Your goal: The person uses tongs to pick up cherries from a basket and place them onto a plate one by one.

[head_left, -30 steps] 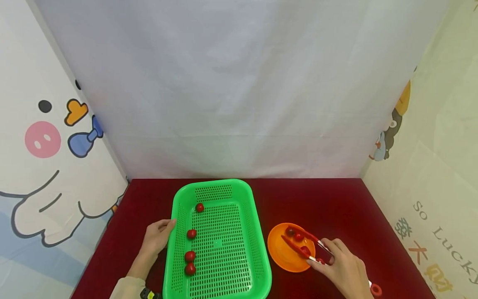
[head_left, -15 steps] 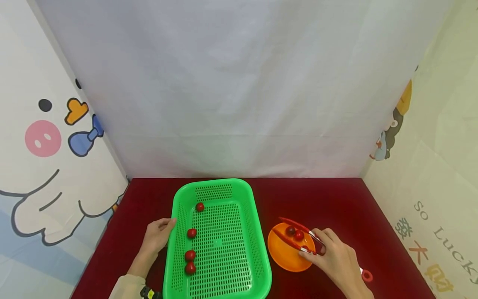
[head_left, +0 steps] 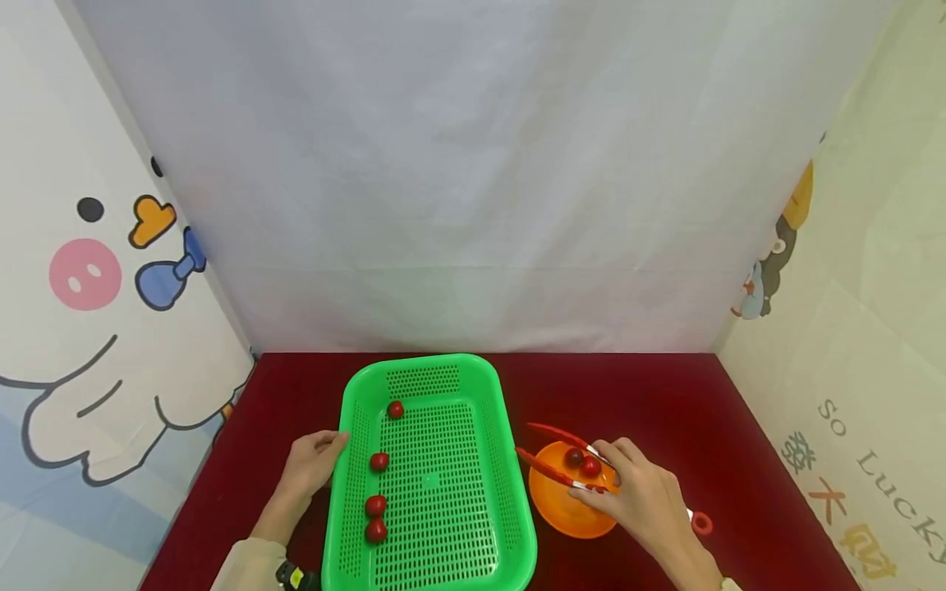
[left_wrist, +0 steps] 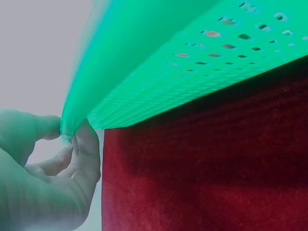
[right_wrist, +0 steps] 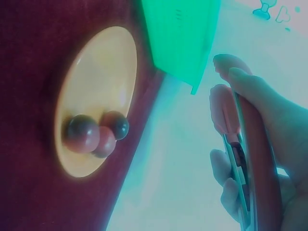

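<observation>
My right hand (head_left: 643, 492) grips red-tipped tongs (head_left: 543, 466) over the orange plate (head_left: 565, 513). The tongs' two arms stand apart with nothing between the tips, which reach past the plate's left edge toward the green basket (head_left: 523, 525). On the plate lie small round red fruits like cherry tomatoes (head_left: 590, 467), one darker (head_left: 574, 457); three show in the right wrist view, bunched at one end of the plate. Thumb and fingers of my left hand (head_left: 310, 466) pinch the basket's left rim, as the left wrist view shows up close (left_wrist: 79, 110).
Several red tomatoes (head_left: 379, 462) lie along the left side of the basket's slotted floor. Dark red cloth (head_left: 628, 394) covers the table. A pale curtain (head_left: 473, 205) hangs behind, with printed cloth walls (head_left: 835, 394) at both sides.
My right hand has moved left and slightly away from me, carrying the tongs off the tomatoes toward the basket. The left hand and the basket have stayed in place.
</observation>
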Available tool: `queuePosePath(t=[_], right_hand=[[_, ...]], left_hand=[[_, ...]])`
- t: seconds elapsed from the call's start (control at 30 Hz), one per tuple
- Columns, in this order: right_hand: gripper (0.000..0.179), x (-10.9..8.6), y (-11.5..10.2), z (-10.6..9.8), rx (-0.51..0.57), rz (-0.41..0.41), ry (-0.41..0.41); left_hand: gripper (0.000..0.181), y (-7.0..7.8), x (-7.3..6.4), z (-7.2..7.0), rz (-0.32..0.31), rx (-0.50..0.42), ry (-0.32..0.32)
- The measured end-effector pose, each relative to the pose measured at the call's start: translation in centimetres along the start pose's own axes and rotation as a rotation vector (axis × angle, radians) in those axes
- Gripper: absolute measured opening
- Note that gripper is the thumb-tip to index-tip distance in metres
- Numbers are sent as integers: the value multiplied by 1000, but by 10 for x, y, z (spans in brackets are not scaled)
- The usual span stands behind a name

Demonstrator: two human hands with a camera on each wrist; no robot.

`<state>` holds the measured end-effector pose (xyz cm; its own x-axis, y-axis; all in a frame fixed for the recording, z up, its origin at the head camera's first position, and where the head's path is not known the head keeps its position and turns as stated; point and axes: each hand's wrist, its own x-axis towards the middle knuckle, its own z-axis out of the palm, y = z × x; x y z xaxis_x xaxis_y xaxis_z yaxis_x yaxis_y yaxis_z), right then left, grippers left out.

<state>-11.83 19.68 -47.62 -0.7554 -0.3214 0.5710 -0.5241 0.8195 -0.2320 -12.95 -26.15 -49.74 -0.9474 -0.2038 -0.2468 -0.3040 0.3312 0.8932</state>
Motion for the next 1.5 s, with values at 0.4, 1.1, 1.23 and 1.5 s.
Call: queuePosePath(t=[0.4, 1.1, 1.23, 1.5], right_hand=[[65, 16, -10, 6, 21, -96, 18], [65, 39, -37, 22, 39, -213, -20], [67, 43, -42, 24, 41, -241, -32], [68, 52, -53, 31, 46, -299, -40]], left_hand=[[45, 2, 0, -1, 4, 15, -2], [44, 5, 1, 1, 5, 45, 14], [45, 5, 0, 0, 3, 52, 12], [47, 5, -1, 0, 0, 61, 13]])
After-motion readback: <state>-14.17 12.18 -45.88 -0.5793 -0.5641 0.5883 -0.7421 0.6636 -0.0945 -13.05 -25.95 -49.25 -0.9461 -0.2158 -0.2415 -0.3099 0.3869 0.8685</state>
